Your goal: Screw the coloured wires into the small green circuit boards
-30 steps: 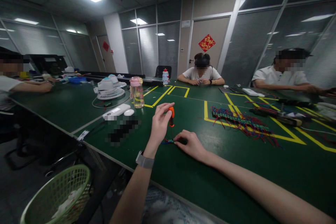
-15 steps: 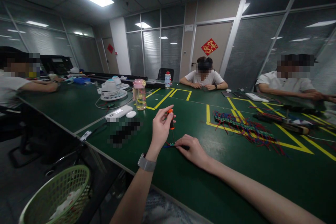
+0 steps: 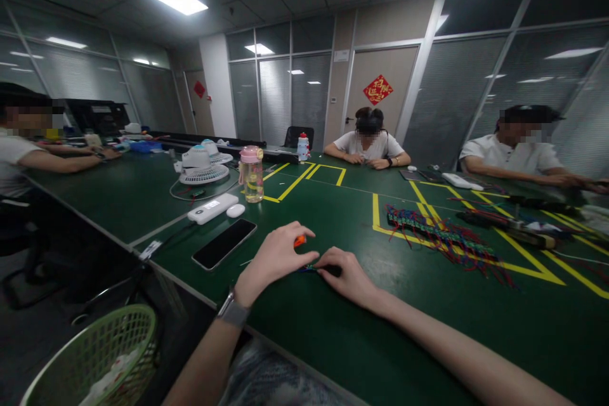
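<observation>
My left hand (image 3: 278,255), with a watch on its wrist, is wrapped round an orange-tipped screwdriver (image 3: 299,241). The tool lies tilted, mostly behind the palm, and its thin shaft sticks out to the left. Thumb and forefinger of that hand reach toward a small wired piece (image 3: 308,268) on the green table (image 3: 333,342). My right hand (image 3: 349,276) rests on the table with its fingertips pinched on the right end of this piece. The details of the piece are too small to make out.
A phone (image 3: 225,244), a white power strip (image 3: 213,208) and a pink-lidded bottle (image 3: 251,174) stand left. White fans (image 3: 204,165) are behind them. A row of wired boards (image 3: 440,235) lies right. A green basket (image 3: 95,355) is lower left. Three people sit around the table.
My left hand has lowered and tipped the screwdriver from upright over the small piece to lying sideways, its shaft now pointing left. My right hand has barely moved.
</observation>
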The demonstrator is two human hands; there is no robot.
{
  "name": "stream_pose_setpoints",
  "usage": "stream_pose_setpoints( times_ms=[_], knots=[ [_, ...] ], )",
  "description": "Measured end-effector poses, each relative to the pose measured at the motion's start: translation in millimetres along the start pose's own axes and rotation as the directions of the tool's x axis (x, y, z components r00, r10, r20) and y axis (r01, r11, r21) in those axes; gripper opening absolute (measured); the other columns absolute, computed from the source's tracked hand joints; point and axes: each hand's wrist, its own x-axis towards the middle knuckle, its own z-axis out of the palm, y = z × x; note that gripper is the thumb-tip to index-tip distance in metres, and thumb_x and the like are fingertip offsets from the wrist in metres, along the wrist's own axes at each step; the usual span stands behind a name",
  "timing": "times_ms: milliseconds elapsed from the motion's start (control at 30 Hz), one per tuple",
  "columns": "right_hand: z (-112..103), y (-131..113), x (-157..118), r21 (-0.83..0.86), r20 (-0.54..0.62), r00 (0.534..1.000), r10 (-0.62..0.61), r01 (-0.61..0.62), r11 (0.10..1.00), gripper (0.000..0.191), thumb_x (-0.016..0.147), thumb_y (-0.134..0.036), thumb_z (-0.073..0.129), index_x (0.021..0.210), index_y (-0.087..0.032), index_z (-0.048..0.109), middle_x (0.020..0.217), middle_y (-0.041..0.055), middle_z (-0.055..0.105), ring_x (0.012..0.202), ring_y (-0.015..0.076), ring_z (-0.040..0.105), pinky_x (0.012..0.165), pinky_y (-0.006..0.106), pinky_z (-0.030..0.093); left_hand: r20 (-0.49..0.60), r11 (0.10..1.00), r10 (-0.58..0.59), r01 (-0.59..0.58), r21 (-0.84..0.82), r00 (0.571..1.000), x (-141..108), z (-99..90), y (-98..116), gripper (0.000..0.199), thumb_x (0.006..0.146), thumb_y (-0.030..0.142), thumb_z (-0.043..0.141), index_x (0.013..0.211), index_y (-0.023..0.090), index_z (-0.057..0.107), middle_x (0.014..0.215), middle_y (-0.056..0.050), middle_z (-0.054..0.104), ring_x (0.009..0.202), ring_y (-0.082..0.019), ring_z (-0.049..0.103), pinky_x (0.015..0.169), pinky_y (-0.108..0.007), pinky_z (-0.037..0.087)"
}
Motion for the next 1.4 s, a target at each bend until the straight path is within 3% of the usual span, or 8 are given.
stream_pose_setpoints(
  times_ms=[100, 200, 467, 700, 833, 967, 1167, 1400],
  knots=[
    [0.1, -0.7, 2.8, -0.003, -0.002, 1.0, -0.001, 0.001, 1.0, 0.014, 0.076, -0.008, 0.062, 0.078, -0.018, 0.071, 0.08, 0.0045, 0.069, 0.079, 0.0171, 0.062, 0.072, 0.027, 0.048, 0.201, 0.981, -0.037, -0.003, 0.192, 0.979, -8.8, 11.0, -11.4, 0.027, 0.069, 0.035, 0.067, 0.093, 0.024, 0.066, 0.095, 0.0, 0.063, 0.084, -0.018, 0.06, 0.07, -0.026, 0.043],
    [-2.5, -3.8, 7.3, -0.005, 0.031, 0.999, 0.017, -0.017, 1.0, 0.014, 0.075, -0.009, 0.061, 0.076, -0.018, 0.072, 0.079, 0.0037, 0.07, 0.076, 0.0163, 0.063, 0.071, 0.026, 0.049, 0.276, 0.97, -0.048, -0.022, 0.244, 0.96, -11.8, 19.8, -17.8, 0.015, 0.074, 0.031, 0.061, 0.085, 0.024, 0.066, 0.089, 0.0, 0.063, 0.081, -0.017, 0.061, 0.07, -0.025, 0.042],
    [-10.9, -10.9, 22.8, -0.039, 0.173, 0.984, 0.048, -0.042, 0.998, 0.017, 0.068, -0.004, 0.059, 0.067, -0.015, 0.072, 0.073, 0.0037, 0.072, 0.068, 0.0154, 0.065, 0.066, 0.022, 0.048, 0.313, 0.962, 0.005, -0.091, 0.258, 0.95, -11.4, 17.6, -12.6, 0.01, 0.074, 0.025, 0.06, 0.082, 0.023, 0.065, 0.087, 0.0, 0.064, 0.079, -0.016, 0.061, 0.069, -0.024, 0.041],
    [-22.2, -18.8, 20.7, -0.046, 0.107, 0.994, 0.005, 0.0, 0.999, 0.019, 0.068, -0.003, 0.058, 0.068, -0.015, 0.072, 0.077, 0.0052, 0.072, 0.074, 0.0168, 0.065, 0.07, 0.024, 0.049, 0.289, 0.934, 0.044, -0.142, 0.329, 0.956, -14.0, 18.7, -9.5, 0.009, 0.074, 0.025, 0.059, 0.081, 0.022, 0.064, 0.085, 0.001, 0.062, 0.075, -0.015, 0.061, 0.064, -0.024, 0.04],
    [-28.9, -16.2, 12.9, 0.039, 0.032, 0.993, 0.117, -0.118, 0.992, 0.014, 0.071, -0.011, 0.06, 0.069, -0.017, 0.072, 0.078, 0.0049, 0.072, 0.073, 0.0173, 0.065, 0.07, 0.026, 0.049, 0.178, 0.907, 0.1, -0.164, 0.389, 0.979, -18.8, 14.3, -6.6, 0.024, 0.076, 0.024, 0.057, 0.099, 0.025, 0.065, 0.101, 0.0, 0.06, 0.076, -0.015, 0.061, 0.063, -0.025, 0.042],
    [-28.0, -11.3, 8.7, 0.318, 0.0, 0.937, 0.349, -0.331, 0.889, 0.013, 0.072, -0.025, 0.064, 0.071, -0.014, 0.072, 0.075, 0.0065, 0.072, 0.072, 0.0186, 0.065, 0.066, 0.027, 0.049, -0.026, 0.899, 0.148, -0.123, 0.421, 0.989, -21.8, 7.0, -5.0, 0.038, 0.08, 0.031, 0.054, 0.117, 0.025, 0.058, 0.11, -0.004, 0.055, 0.07, -0.013, 0.06, 0.061, -0.026, 0.044],
    [-9.7, -12.7, 14.4, 0.566, 0.108, 0.893, 0.438, -0.417, 0.711, 0.02, 0.066, -0.031, 0.07, 0.07, -0.011, 0.069, 0.067, 0.0053, 0.07, 0.059, 0.0137, 0.061, 0.055, 0.023, 0.046, -0.331, 0.903, 0.283, -0.134, 0.408, 0.9, -25.0, 7.6, -11.4, 0.024, 0.084, 0.028, 0.05, 0.101, 0.018, 0.064, 0.092, -0.005, 0.058, 0.061, -0.009, 0.056, 0.054, -0.022, 0.042],
    [-2.0, -8.6, 7.4, 0.509, 0.143, 0.871, 0.47, -0.472, 0.72, 0.021, 0.067, -0.029, 0.07, 0.073, -0.01, 0.069, 0.066, 0.0054, 0.069, 0.059, 0.0141, 0.062, 0.053, 0.022, 0.046, -0.391, 0.901, 0.34, -0.178, 0.396, 0.855, -34.6, 12.7, -18.3, 0.018, 0.082, 0.021, 0.053, 0.094, 0.016, 0.065, 0.082, -0.003, 0.06, 0.06, -0.009, 0.055, 0.054, -0.02, 0.042]
  ],
)
